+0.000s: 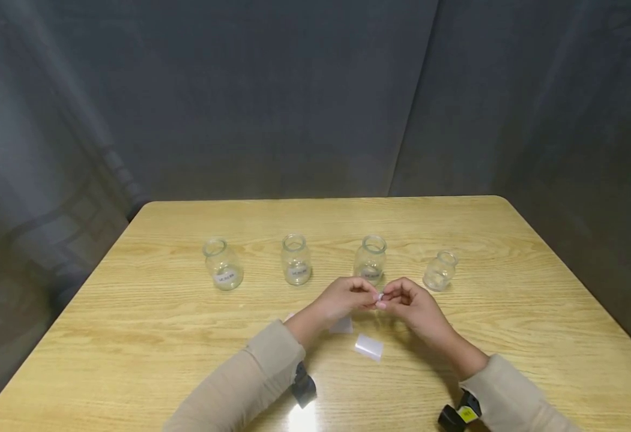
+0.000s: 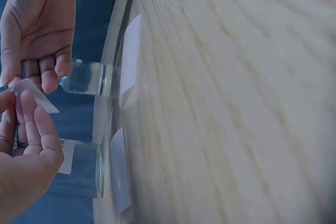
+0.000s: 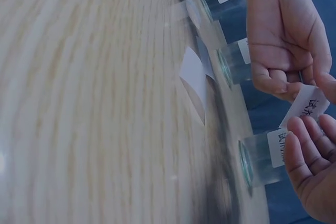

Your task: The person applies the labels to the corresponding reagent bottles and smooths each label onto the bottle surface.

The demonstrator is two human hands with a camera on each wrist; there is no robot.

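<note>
Both hands meet over the table in front of the third jar (image 1: 370, 258), holding a small white paper label (image 3: 306, 106) with dark handwriting. My left hand (image 1: 350, 298) pinches one side of it between thumb and fingertips. From the other side, my right hand (image 1: 415, 307) grips the label's edge with thumb and index finger. Its other fingers curl loosely in the head view. That third jar carries a white label low on its front, as do the left jar (image 1: 223, 264) and second jar (image 1: 296, 261). A smaller glass jar (image 1: 440, 271), without a visible label, stands at the right.
White slips lie on the wooden table (image 1: 131, 354): one slip (image 1: 369, 347) near the front and another slip (image 1: 341, 325) just behind it, partly covered by the left arm. Dark grey curtains (image 1: 239, 108) hang behind the table.
</note>
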